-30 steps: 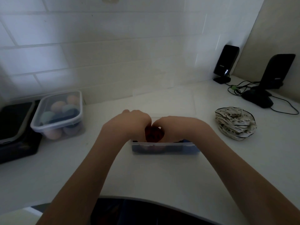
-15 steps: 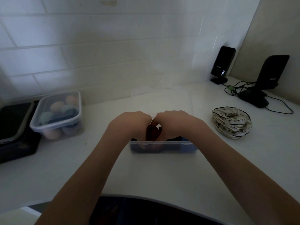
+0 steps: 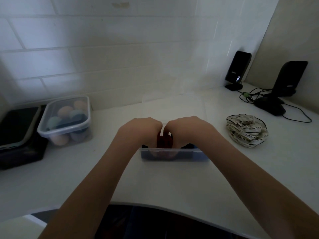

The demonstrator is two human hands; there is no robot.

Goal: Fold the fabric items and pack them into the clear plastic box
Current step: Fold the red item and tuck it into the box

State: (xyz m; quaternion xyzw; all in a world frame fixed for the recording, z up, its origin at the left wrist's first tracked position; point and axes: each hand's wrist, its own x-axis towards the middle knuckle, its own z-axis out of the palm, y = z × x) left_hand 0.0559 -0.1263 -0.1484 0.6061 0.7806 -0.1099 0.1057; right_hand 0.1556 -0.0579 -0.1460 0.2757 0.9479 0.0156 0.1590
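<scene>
Two speakers (image 3: 238, 69) stand well right of a patterned fabric bundle (image 3: 247, 132).

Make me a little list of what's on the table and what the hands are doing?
left hand: in the clear box, on the red fabric
right hand: same, beside the left
clear box: holds red fabric and dark items
patterned fabric: bundled on the table, right of the box
lidded tub: left, holds coloured balls
finger grip: hidden

Both forearms are bare, no sleeves, watch or rings showing; dark clothing (image 3: 155, 225) covers the torso below.
</scene>
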